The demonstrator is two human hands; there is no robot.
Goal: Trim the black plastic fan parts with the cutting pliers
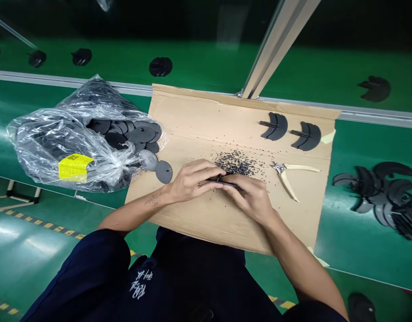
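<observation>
Between both hands, over the cardboard sheet (199,129), is a thin black plastic part (222,180). My left hand (195,180) grips its left side, thumb below and fingers above. On its right side my right hand (251,194) is closed too, the fingers hiding much of the part. Just beyond the hands lies a scatter of small black plastic bits (237,162). Cream-handled nippers (286,172) rest to the right of my right hand with their handles apart. Farther back are a black curved part with a stem (275,126) and another like it (307,136).
At the left a clear plastic bag (55,134) with a yellow label spills black discs (142,134); one loose disc (164,171) lies on the cardboard. A pile of black curved parts (380,192) sits at the right. An upright metal post (276,49) stands behind the cardboard.
</observation>
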